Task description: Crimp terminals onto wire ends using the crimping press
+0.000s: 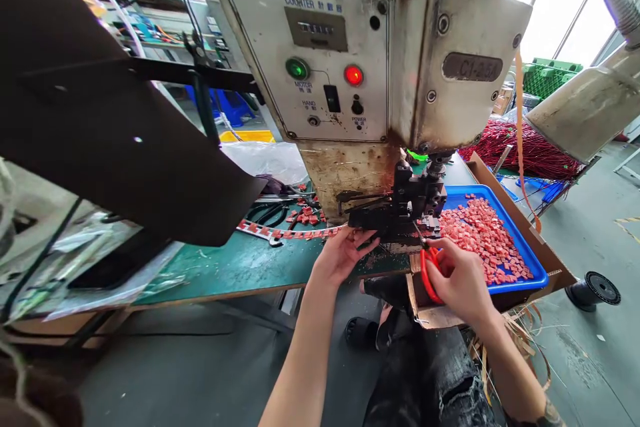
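My left hand (pixel 340 257) is at the front of the machine's black feed tooling (pixel 380 217), its fingertips closed on a strip of small red pieces (pixel 295 234) and the other fingers pointing right. From the left, that strip runs along the green table into the tooling. My right hand (pixel 463 280) grips red-handled scissors (pixel 430 273), whose metal tip points up toward the machine's press head (pixel 433 180). Exactly where the tip ends is hard to make out. Just beyond my right hand, a blue tray (pixel 537 273) holds many loose red pieces (pixel 485 237).
The machine's control panel (pixel 325 53) has green and red lights. A dark curved plate (pixel 125 127) juts in at left. Black-handled pliers (pixel 270 213) lie on the green table (pixel 235 270). A cardboard box (pixel 560 273) surrounds the tray; a black spool (pixel 595 290) stands on the floor.
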Demonstrator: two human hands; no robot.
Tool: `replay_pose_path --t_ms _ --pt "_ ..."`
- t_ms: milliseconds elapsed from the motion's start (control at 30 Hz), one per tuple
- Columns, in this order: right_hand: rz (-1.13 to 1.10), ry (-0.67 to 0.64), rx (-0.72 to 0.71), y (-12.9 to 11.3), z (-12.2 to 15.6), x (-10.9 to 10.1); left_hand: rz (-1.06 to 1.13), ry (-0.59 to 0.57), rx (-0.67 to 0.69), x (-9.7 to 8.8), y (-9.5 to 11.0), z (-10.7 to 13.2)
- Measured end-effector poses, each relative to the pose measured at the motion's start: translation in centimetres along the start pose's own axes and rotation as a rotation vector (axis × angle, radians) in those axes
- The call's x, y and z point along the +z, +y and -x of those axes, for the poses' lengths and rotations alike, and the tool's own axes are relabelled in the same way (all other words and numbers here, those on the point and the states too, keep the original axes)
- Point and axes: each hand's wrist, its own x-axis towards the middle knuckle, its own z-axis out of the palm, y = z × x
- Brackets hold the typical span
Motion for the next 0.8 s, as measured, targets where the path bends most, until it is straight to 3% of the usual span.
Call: replay_pose_path --t_ms 133,300,800 --pt "0.096 -0.032 -0.146 -2.0 -0.4 3.6 -0.045 0.001 0.032 -0.1 0.2 0.2" --pt "0.326 -0.018 -0.025 -2.2 -3.6 7.3 -0.095 0.027 0.030 0.2 0.7 0.3" --pt "0.268 -0.028 0.073 -2.1 -4.7 8.5 -0.055 0.004 -0.025 0.9 0.7 0.0"
